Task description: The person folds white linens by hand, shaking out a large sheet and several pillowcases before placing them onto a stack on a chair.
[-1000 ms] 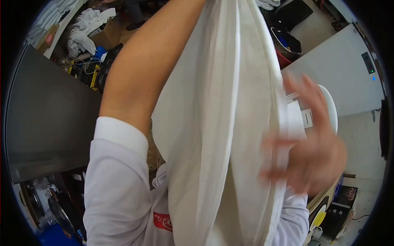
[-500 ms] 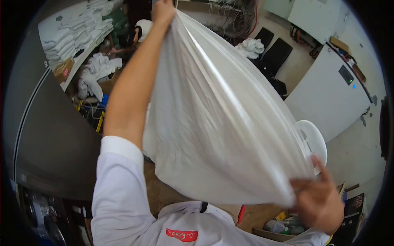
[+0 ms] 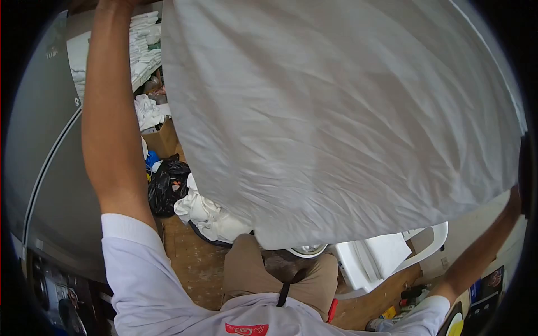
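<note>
A large white sheet [image 3: 336, 123] is stretched wide in front of me, with creases along its lower part. At the top edge of the view, my left hand [image 3: 116, 3] is mostly cut off, raised by the sheet's upper left side. My right hand [image 3: 516, 196], dark at the far right rim, is at the sheet's right edge. The fingers of both hands are largely out of sight, but the sheet hangs spread between them. Its bottom edge comes down just above my knees.
Crumpled white cloth [image 3: 210, 218] lies on the floor near a black plastic bag [image 3: 167, 187]. A white plastic chair [image 3: 358, 269] stands right of my legs. Stacked white linen [image 3: 145, 50] is at upper left, beside a grey fridge-like door [image 3: 67, 196].
My hands have moved apart, the left one up and left, the right one up and right. The bunched sheet has opened out and covers much more of the view.
</note>
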`<action>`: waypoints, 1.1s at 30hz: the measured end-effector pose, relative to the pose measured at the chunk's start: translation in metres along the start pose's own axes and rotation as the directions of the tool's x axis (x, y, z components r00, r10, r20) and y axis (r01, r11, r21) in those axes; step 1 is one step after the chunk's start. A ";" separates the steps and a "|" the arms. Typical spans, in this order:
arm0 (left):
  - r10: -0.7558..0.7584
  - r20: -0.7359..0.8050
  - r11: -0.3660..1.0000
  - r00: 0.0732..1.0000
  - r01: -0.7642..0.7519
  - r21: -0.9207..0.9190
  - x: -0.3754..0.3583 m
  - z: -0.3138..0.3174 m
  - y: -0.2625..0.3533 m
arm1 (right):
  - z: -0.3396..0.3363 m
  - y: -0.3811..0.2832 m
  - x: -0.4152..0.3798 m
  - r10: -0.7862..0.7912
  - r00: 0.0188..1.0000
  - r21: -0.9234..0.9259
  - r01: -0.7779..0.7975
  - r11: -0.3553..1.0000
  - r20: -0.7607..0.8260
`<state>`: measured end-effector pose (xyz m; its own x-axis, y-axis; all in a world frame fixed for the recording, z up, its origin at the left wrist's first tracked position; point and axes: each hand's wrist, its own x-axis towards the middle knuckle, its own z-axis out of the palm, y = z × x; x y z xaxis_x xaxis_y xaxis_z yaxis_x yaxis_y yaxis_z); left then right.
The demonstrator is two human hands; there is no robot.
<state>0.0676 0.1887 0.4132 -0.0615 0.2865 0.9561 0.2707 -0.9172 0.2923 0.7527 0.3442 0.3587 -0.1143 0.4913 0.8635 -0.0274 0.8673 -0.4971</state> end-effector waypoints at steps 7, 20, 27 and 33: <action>-0.518 -0.089 0.753 0.851 0.502 0.425 -0.027 -0.036 -0.164 | 0.122 0.133 0.066 0.231 0.907 -0.876 0.232 0.423 0.352; -0.303 -0.007 0.881 0.953 0.283 0.379 -0.048 -0.051 -0.096 | 0.143 0.089 0.035 -0.083 0.995 -0.311 0.064 0.948 -0.047; -0.283 -0.266 0.828 0.921 0.375 0.418 -0.269 -0.037 0.041 | 0.020 0.055 -0.177 -0.143 0.989 -0.242 0.149 0.959 0.044; -0.058 0.331 0.983 0.942 0.112 -0.148 -0.338 -0.017 0.172 | -0.063 -0.084 -0.277 -0.617 0.599 0.507 0.369 0.779 0.511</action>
<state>0.1191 -0.0707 0.1406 0.2448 0.4146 0.8765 0.1173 -0.9100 0.3977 0.8489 0.1406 0.1661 -0.5592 -0.2819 0.7797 -0.5673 0.8159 -0.1119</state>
